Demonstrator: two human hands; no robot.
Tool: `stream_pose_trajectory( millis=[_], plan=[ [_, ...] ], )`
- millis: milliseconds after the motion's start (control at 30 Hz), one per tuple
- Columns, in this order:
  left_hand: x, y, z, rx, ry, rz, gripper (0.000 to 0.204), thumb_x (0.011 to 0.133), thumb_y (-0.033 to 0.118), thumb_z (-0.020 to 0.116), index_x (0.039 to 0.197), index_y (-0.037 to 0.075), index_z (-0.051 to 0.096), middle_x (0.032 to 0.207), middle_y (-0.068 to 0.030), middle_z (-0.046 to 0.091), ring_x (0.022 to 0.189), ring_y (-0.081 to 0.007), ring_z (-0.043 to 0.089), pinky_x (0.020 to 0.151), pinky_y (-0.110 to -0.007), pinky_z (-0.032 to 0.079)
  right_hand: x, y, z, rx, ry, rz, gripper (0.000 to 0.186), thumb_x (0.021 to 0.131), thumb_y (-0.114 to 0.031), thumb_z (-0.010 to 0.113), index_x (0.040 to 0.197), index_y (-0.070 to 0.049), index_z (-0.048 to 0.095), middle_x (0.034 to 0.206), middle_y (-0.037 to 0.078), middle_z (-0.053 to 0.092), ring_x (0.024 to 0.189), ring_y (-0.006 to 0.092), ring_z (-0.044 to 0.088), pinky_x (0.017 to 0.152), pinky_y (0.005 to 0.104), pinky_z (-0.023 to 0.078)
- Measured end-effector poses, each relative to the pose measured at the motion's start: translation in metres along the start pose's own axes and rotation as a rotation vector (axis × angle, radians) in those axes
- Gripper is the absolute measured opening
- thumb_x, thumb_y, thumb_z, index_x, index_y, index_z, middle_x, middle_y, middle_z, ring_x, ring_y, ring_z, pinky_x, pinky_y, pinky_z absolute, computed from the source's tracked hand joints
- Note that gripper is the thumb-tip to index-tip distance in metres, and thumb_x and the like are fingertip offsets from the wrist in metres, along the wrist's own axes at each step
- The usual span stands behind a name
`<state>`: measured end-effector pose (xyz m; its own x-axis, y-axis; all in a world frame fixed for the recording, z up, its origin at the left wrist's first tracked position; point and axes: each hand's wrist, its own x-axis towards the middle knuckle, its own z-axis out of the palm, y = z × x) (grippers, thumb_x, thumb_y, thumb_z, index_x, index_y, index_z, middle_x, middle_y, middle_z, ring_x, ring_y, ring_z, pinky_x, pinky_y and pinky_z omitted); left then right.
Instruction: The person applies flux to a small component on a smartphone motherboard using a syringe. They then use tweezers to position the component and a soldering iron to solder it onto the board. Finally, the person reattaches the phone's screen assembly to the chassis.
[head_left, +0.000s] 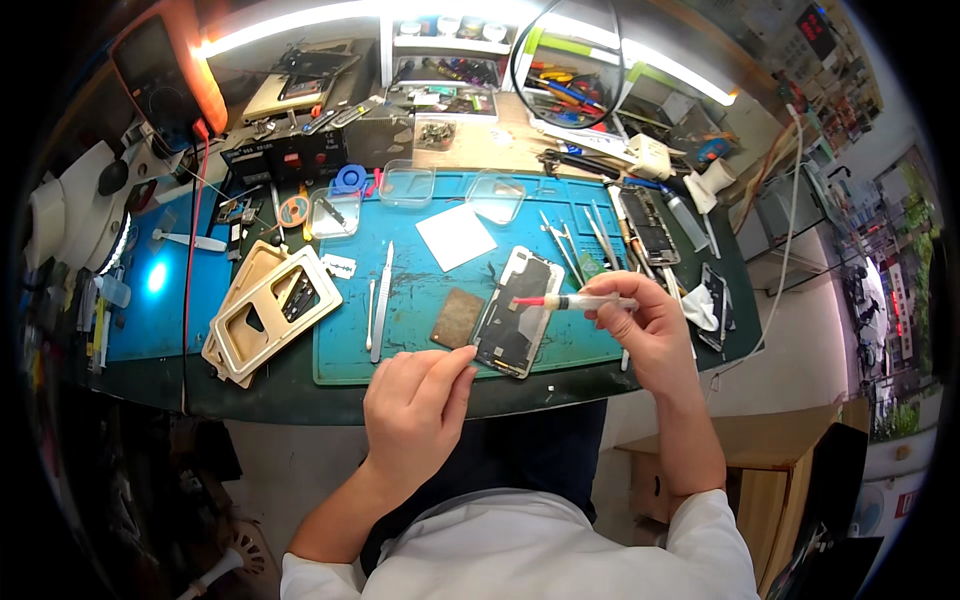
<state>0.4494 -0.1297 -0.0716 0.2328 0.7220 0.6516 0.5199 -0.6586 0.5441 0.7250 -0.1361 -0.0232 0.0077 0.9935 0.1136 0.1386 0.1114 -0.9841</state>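
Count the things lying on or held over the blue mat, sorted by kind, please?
Opened phones: 1
Syringes with red tip, in the right hand: 1
Clear plastic trays: 3
White squares: 1
Brown pads: 1
Long metal tools left of the phone: 2
Total: 9

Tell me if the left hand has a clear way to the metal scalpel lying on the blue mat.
Probably yes: the left hand sits at the mat's near edge, and the scalpel lies just beyond it with nothing between them.
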Motion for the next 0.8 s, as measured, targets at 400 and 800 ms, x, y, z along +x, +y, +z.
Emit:
stream_pose_trajectory(
  millis=[400,800],
  plan=[
    [-0.009,-0.014,-0.004,0.273,-0.163,0.184,0.035,0.083,0.011,0.081,0.118,0.008,0.077,0.092,0.0006,0.061,0.076,-0.0173,0.056,0.067,-0.035,0.043,0.058,-0.009,0.018,0.064,-0.171,-0.027,0.029,0.099,-0.009,0.074,0.126,0.0,0.067,0.098,0.004,0.069,0.082,0.0077,0.068,0.072,0.0234,0.058],
    [-0.007,-0.014,-0.004,0.355,-0.241,0.181,0.026,0.091,0.027,0.076,0.114,0.017,0.081,0.096,0.0045,0.059,0.073,-0.0113,0.053,0.065,-0.03,0.038,0.057,0.002,0.018,0.05,-0.133,0.014,0.019,0.104,-0.009,0.065,0.121,-0.001,0.069,0.104,0.006,0.068,0.077,0.0071,0.065,0.066,0.0197,0.051]
  ],
)
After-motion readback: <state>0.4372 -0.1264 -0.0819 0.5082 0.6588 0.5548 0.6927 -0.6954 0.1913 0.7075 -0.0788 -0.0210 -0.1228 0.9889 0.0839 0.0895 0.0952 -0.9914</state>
